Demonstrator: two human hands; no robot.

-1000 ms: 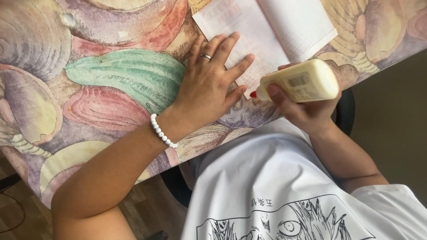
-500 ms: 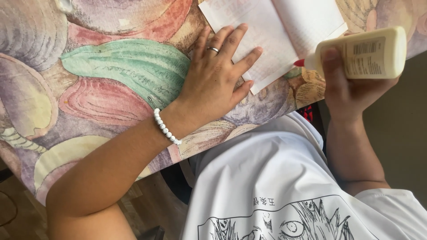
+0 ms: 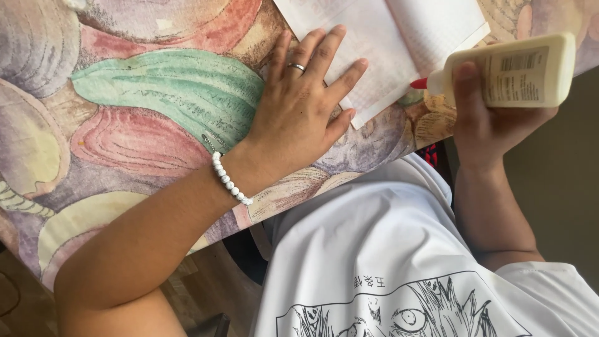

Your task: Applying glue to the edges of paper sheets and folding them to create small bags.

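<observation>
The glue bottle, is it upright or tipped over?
Tipped: the glue bottle lies sideways in the right hand, red nozzle pointing toward the open book.

A table fills the upper left and centre of the frame, covered by a cloth printed with large leaf and shell shapes in green, red, mauve and pale yellow. Soft light falls evenly across it. Brown wooden floor shows at the lower left beneath the table edge. A plain olive-grey surface occupies the right side.
</observation>
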